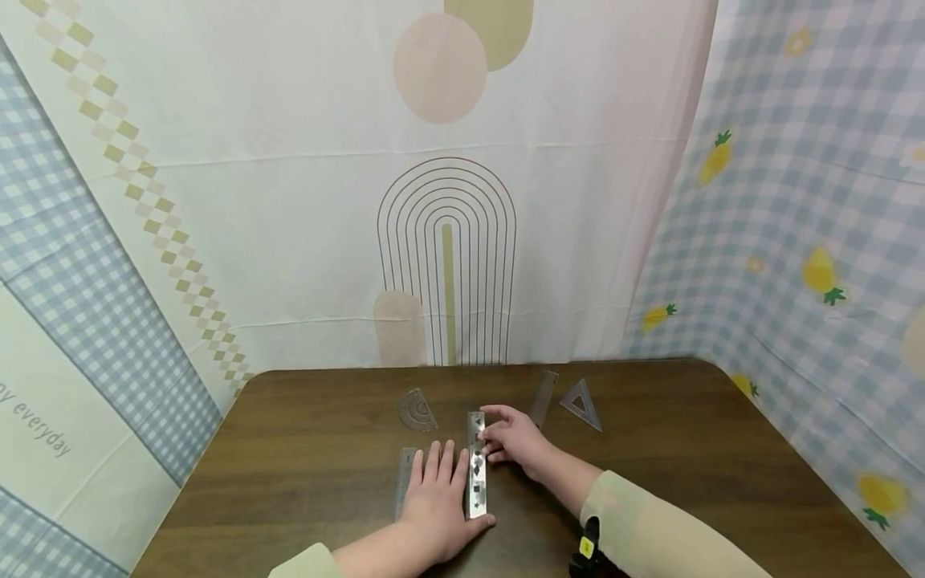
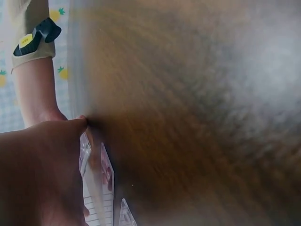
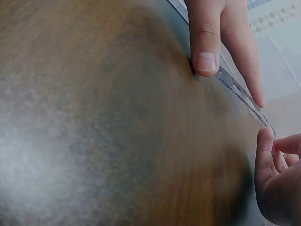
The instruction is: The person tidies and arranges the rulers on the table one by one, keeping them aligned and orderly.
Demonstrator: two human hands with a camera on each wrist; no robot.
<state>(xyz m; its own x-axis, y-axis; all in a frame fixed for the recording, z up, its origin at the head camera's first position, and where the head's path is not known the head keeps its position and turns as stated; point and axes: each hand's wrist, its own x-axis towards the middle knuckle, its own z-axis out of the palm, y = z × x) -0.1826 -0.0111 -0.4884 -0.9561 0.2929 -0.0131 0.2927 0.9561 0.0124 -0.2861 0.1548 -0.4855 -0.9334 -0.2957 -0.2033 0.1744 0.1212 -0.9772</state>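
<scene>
A clear stencil ruler with cut-out shapes lies on the brown table, its long side running away from me. My left hand rests palm down along its left side, fingers straight and spread, thumb at the near end. Under that hand's left edge a second clear ruler is partly covered. At the stencil ruler's far right edge my right hand pinches it between thumb and bent fingers. The right wrist view shows the right fingertips at the far end of the ruler, with the left thumb near its other end.
Beyond the hands lies a clear protractor. Another clear ruler sits behind the right hand, with a clear set square to its right. The wooden table ends at patterned cloth hangings.
</scene>
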